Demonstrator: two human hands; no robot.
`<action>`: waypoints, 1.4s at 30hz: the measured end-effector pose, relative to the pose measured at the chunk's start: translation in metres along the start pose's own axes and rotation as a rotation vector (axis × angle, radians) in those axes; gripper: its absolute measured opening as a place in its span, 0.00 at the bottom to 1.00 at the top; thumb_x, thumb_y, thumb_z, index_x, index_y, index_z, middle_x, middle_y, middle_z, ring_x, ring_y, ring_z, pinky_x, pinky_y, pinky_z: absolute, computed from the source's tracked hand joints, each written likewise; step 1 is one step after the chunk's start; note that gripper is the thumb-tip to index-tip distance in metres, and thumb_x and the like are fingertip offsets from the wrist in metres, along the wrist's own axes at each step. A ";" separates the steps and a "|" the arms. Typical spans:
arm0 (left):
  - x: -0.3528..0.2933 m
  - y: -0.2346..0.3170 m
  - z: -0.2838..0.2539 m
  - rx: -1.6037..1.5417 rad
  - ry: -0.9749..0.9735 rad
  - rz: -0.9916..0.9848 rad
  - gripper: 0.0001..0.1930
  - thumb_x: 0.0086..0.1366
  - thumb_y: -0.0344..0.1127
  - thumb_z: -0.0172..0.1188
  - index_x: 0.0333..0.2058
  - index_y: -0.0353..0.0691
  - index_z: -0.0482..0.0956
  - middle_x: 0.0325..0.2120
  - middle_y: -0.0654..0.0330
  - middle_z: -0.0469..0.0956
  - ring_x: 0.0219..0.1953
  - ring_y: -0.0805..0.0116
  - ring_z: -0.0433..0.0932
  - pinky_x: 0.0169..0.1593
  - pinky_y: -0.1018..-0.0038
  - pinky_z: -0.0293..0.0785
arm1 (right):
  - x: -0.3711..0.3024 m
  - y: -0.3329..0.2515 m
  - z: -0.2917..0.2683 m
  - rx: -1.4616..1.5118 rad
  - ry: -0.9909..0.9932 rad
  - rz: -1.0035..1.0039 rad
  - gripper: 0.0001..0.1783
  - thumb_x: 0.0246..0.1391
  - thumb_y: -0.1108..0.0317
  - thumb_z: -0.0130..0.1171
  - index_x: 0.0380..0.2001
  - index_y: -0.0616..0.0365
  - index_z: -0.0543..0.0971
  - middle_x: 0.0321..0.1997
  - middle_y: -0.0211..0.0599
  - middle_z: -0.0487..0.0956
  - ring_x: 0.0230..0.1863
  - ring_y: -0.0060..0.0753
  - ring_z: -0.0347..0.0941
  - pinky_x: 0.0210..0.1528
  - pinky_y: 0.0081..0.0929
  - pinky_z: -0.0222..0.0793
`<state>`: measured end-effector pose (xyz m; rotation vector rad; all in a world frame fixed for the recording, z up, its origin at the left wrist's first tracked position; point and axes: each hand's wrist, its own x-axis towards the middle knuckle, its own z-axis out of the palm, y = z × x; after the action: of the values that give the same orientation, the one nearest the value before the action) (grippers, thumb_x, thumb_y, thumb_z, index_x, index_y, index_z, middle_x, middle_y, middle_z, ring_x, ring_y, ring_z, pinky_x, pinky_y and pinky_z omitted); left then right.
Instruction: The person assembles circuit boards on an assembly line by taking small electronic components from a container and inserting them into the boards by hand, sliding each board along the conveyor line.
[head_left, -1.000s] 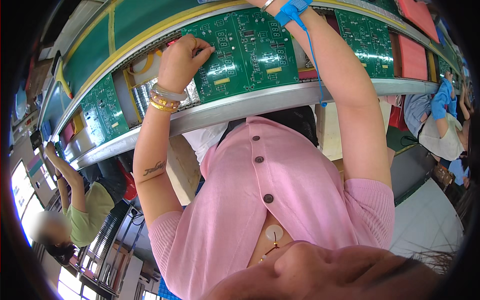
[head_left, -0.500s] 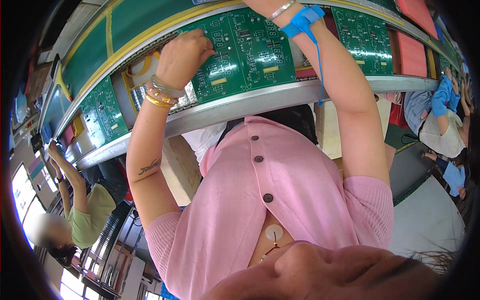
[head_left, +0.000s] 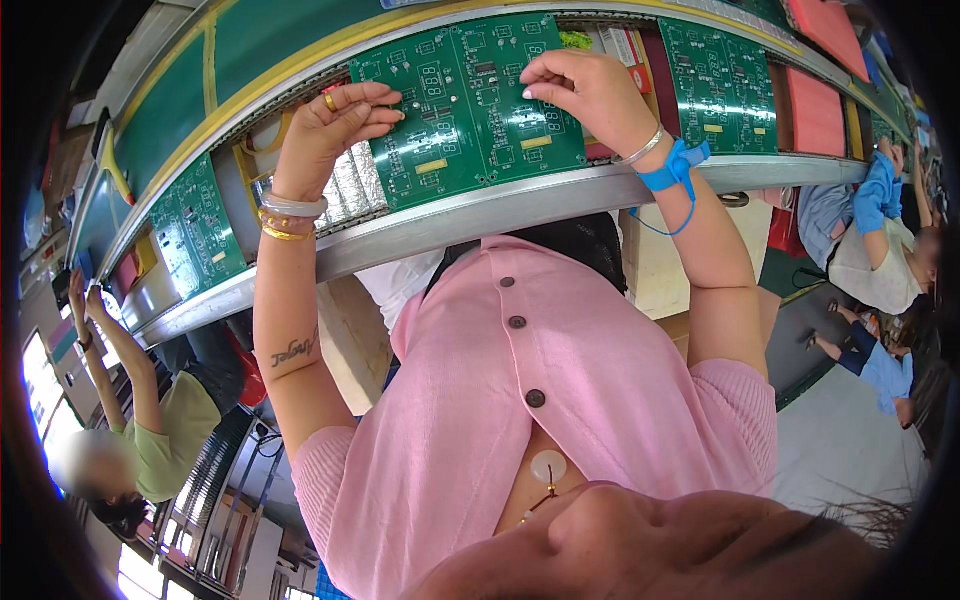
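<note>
A green circuit board [head_left: 470, 150], in two joined halves with digit displays and small parts on it, lies on the conveyor rails in front of me. My left hand [head_left: 340, 120] is at its left edge, thumb and fingers drawn together; anything between them is too small to make out. Over the right half, my right hand [head_left: 595, 95] has its fingers curled, with thumb and index tips a little apart and nothing visible between them. A blue wrist strap [head_left: 675, 165] with a thin cord is round my right wrist.
Other green boards lie on the line at left [head_left: 200, 235] and right [head_left: 718, 95]. Beyond my right hand are a red and white box [head_left: 628, 50] and a small green item [head_left: 576, 40]. A metal rail [head_left: 440, 232] runs along the near side. A co-worker in green [head_left: 180, 430] is at left.
My right hand has come back from beyond the far side of the line to above the board's right half. My left hand has shifted slightly left and down, off the displays.
</note>
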<state>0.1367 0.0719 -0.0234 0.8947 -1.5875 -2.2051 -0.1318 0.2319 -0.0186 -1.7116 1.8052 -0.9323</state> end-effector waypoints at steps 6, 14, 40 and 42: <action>-0.004 -0.006 0.005 0.070 0.034 -0.028 0.10 0.65 0.31 0.56 0.42 0.30 0.76 0.35 0.53 0.81 0.35 0.70 0.82 0.40 0.79 0.79 | 0.001 0.005 0.000 -0.033 0.028 -0.070 0.07 0.51 0.67 0.60 0.35 0.56 0.81 0.32 0.34 0.81 0.32 0.34 0.77 0.36 0.26 0.72; -0.018 -0.019 0.005 0.234 0.075 0.017 0.10 0.64 0.31 0.60 0.41 0.32 0.80 0.31 0.60 0.81 0.31 0.76 0.79 0.38 0.80 0.77 | 0.004 0.009 0.000 -0.192 0.048 -0.183 0.06 0.48 0.71 0.62 0.32 0.58 0.80 0.31 0.33 0.78 0.35 0.36 0.72 0.38 0.30 0.69; -0.019 -0.019 0.019 0.236 0.139 0.043 0.10 0.60 0.27 0.62 0.40 0.31 0.81 0.31 0.62 0.81 0.33 0.79 0.78 0.41 0.83 0.75 | 0.037 -0.006 -0.012 -0.541 -0.014 -0.532 0.05 0.46 0.70 0.61 0.30 0.54 0.78 0.33 0.29 0.74 0.40 0.35 0.70 0.43 0.31 0.67; -0.011 -0.018 0.022 0.358 0.175 0.085 0.09 0.59 0.27 0.63 0.39 0.32 0.81 0.32 0.62 0.81 0.32 0.77 0.78 0.39 0.82 0.75 | 0.061 -0.019 -0.026 -0.607 0.065 -0.522 0.05 0.46 0.69 0.59 0.28 0.54 0.78 0.30 0.31 0.74 0.39 0.35 0.70 0.43 0.32 0.66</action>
<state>0.1343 0.1009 -0.0322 1.0595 -1.9258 -1.7600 -0.1448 0.1763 0.0197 -2.6457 1.8315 -0.6562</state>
